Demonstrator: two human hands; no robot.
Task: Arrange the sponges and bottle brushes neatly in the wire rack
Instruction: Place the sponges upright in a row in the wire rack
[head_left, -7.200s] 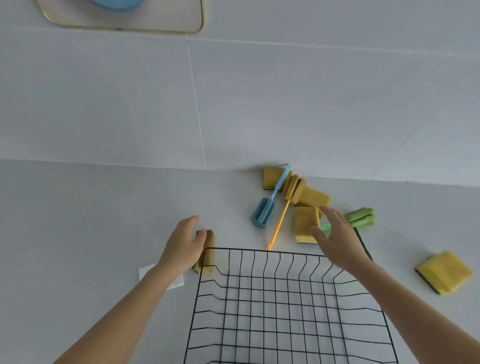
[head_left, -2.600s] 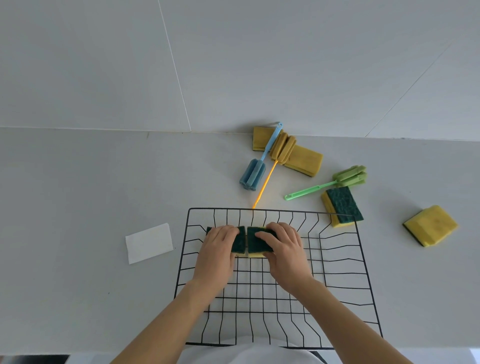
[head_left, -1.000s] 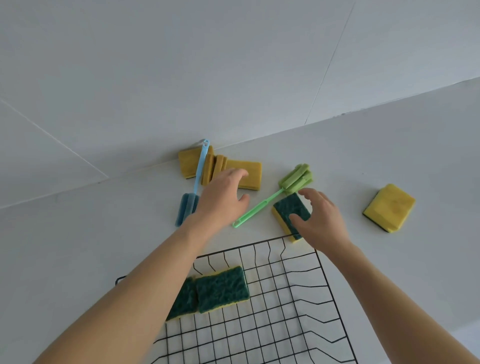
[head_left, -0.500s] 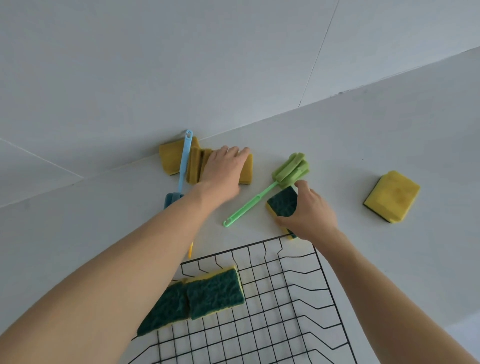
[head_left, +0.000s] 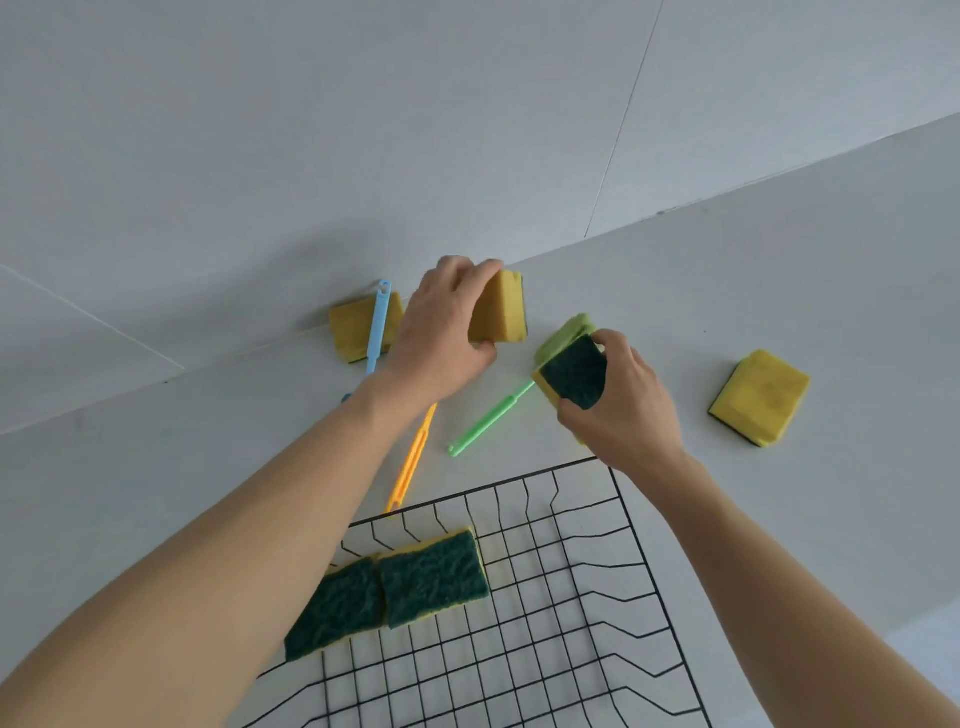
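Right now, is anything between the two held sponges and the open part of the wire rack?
Nothing visible blocks them. The left hand holds a yellow sponge, the right hand a green-faced sponge, both beyond the wire rack. Two sponges fill its far-left corner; the remaining grid looks bare.

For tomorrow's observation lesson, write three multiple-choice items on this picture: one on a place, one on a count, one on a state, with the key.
1. Where does the loose sponge that no hand touches lie?
A. in the rack
B. on the counter, far right
C. on the wall

2. How many sponges lie in the wire rack?
A. none
B. two
C. four

3. What is the right hand doing?
A. gripping a sponge
B. resting flat and empty
C. holding the blue brush

Key: 1 B, the loose sponge sits alone on the counter. 2 B, two green-topped sponges lie side by side in the wire rack. 3 A, the right hand is closed around a green-faced sponge, while the left hand holds a yellow one.
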